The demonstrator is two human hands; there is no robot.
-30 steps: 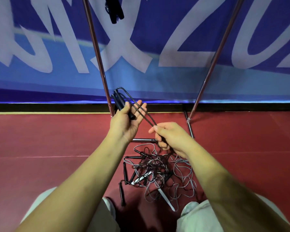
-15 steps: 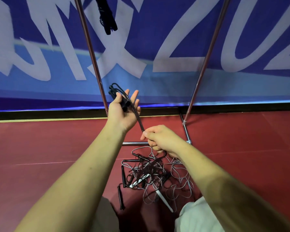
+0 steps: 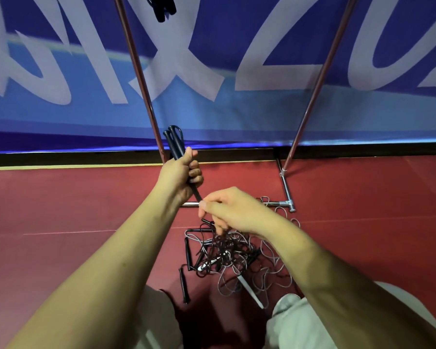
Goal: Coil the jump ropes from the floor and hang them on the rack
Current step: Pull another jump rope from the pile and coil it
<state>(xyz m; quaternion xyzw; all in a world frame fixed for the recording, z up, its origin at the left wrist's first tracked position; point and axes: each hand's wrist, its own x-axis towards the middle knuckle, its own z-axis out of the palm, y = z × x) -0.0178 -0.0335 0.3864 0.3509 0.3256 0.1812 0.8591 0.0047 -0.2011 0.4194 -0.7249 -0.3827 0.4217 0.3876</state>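
Note:
My left hand grips two black jump rope handles side by side, their tops pointing up and away. The black cord runs down from that fist to my right hand, which pinches it just below. Under my right hand a tangled pile of jump ropes lies on the red floor, with black and white handles sticking out. The rack stands behind the pile; its two metal poles rise out of view. A coiled black rope hangs from it at the top.
A blue banner with large pale letters covers the wall behind the rack. My knees in light trousers frame the pile at the bottom. Red floor spreads to the left and right.
My left hand closed from an open palm into a fist round the handles. My right hand slid up along the cord and now sits closer to the left hand.

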